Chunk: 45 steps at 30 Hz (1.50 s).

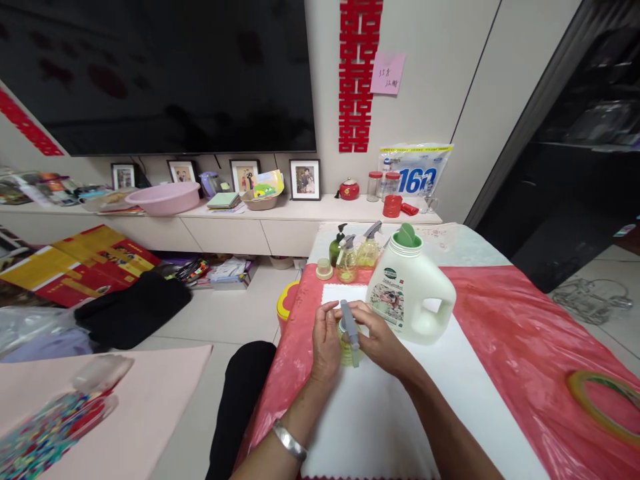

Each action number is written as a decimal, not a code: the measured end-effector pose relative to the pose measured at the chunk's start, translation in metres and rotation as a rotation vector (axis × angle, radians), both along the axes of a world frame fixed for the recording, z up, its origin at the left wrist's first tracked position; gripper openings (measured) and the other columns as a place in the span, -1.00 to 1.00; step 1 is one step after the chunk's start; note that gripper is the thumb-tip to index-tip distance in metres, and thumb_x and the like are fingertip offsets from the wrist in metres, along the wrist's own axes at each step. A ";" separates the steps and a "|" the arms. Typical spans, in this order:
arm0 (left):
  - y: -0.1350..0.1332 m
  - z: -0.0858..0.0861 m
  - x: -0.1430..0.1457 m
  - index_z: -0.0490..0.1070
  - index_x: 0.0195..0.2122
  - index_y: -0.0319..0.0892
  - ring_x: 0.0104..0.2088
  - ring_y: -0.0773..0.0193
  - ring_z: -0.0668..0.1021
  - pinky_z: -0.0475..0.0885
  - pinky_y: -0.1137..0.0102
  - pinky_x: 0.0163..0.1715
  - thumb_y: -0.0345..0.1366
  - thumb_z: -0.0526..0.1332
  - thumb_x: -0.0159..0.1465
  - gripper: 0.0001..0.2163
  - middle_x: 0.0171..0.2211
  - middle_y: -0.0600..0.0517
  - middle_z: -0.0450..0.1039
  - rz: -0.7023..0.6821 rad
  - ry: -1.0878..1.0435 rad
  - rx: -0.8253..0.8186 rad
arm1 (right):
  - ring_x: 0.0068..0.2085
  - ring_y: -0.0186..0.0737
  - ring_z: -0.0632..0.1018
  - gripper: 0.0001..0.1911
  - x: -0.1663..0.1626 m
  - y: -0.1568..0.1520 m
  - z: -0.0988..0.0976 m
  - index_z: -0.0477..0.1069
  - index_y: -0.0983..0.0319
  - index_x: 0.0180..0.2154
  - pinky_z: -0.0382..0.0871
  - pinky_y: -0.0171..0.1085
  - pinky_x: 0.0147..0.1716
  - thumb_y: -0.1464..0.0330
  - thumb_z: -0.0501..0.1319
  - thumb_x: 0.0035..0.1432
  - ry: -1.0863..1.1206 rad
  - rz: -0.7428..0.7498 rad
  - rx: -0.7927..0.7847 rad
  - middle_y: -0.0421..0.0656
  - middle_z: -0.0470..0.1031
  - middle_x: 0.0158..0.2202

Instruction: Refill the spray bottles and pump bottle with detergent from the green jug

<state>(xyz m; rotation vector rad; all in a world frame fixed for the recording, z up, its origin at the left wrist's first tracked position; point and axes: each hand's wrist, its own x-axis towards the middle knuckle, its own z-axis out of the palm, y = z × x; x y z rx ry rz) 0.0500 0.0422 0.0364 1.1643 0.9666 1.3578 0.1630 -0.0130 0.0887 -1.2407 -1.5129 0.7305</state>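
Note:
Both my hands are around a small spray bottle with a grey trigger head and pale yellow-green contents, over the white sheet. My left hand, below a silver bracelet, wraps the bottle's left side. Closed at the spray head's right side is my right hand. A large pale-green detergent jug stands just beyond, its open mouth holding a green spout. Behind my hands are two more spray bottles, one nearer and one farther, a dark green pump bottle and a pale cap.
Red plastic covers the table; a tape roll lies at its right. Against the wall, a long cabinet bears a pink basin, photo frames and red-lidded jars. Colourful small pieces lie on a pink surface at left.

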 end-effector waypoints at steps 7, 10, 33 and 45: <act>0.002 0.000 0.002 0.44 -0.16 -0.11 -0.30 0.20 0.58 0.49 0.31 -0.25 0.21 0.21 0.22 -0.53 -0.32 0.02 0.55 0.026 -0.037 -0.013 | -0.10 -0.06 0.35 -0.74 -0.014 0.003 -0.003 0.55 0.15 -0.18 0.21 -0.06 0.00 0.49 0.14 0.16 -0.127 -0.160 0.073 -0.10 0.52 -0.21; 0.004 0.002 0.000 0.45 -0.20 -0.11 -0.24 0.17 0.58 0.49 0.28 -0.15 0.25 0.24 0.15 -0.50 -0.27 0.00 0.56 0.049 -0.016 0.004 | -0.14 -0.07 0.36 -0.70 -0.027 0.001 -0.011 0.53 0.17 -0.19 0.20 -0.06 -0.03 0.52 0.12 0.10 -0.145 -0.268 0.102 -0.08 0.53 -0.22; -0.010 -0.096 -0.047 0.52 -0.01 -0.02 0.06 -0.06 0.59 0.46 0.03 0.08 -0.13 0.15 0.34 -0.73 0.03 -0.07 0.60 -0.213 0.938 0.807 | -0.47 -0.24 0.34 -0.51 0.235 -0.109 0.052 0.51 0.24 -0.31 0.19 -0.21 -0.38 -0.06 0.30 -0.06 -0.243 -1.311 -0.008 -0.25 0.37 -0.55; 0.000 -0.092 -0.057 0.47 0.03 -0.11 -0.04 0.09 0.65 0.54 0.26 -0.08 -0.17 0.14 0.38 -0.73 -0.02 -0.07 0.63 -0.112 1.074 1.196 | -0.15 -0.22 0.53 -0.65 0.321 -0.005 0.007 0.44 0.28 -0.10 0.47 -0.11 -0.11 0.12 0.22 0.29 -0.357 -1.395 -0.142 -0.12 0.50 -0.13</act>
